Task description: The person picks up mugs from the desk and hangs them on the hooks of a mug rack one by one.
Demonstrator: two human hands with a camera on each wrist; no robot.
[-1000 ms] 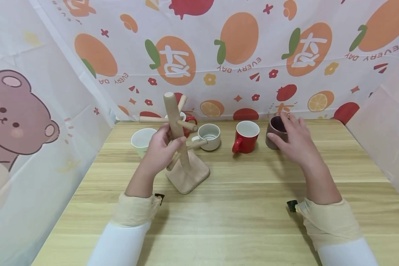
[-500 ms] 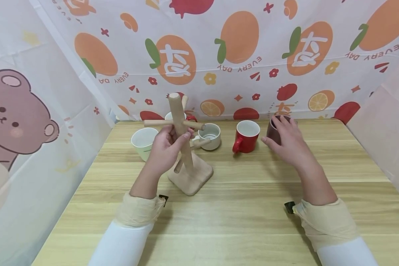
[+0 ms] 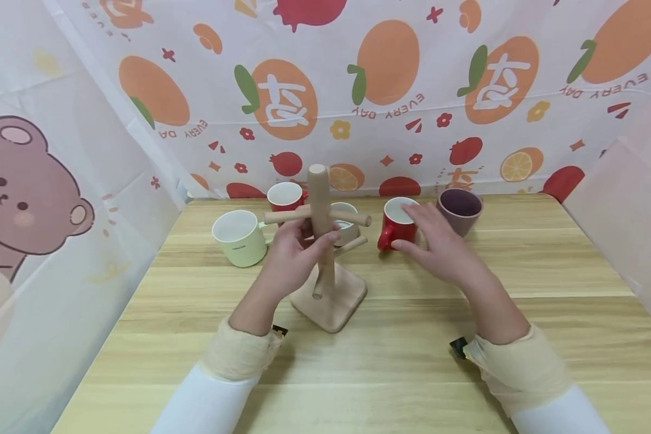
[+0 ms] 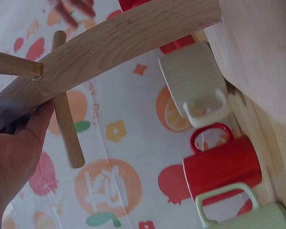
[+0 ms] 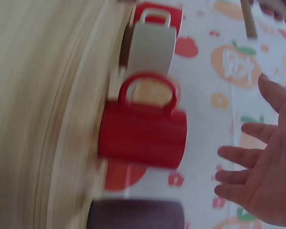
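My left hand point(image 3: 292, 260) grips the upright post of a wooden mug tree point(image 3: 319, 199), fingers behind it and thumb across the front. The tree has several pegs and a square base point(image 3: 352, 289). With fingers spread and holding nothing, my right hand point(image 3: 439, 244) hovers by a red mug point(image 5: 143, 133), overlapping its right side in the head view. That mug's handle points front-left. To its right stands a dark purple mug point(image 3: 461, 211). A cream mug point(image 4: 190, 76) is partly hidden behind the tree in the head view.
At the back left stand a pale green mug point(image 3: 241, 241) and another red mug point(image 3: 284, 196), partly behind a peg. The mugs line the far side of a wooden table point(image 3: 401, 374), near a fruit-print cloth point(image 3: 336, 72) at the back.
My left hand has shifted the mug tree right and a little nearer. My right hand has left the purple mug and moved left to the red mug.
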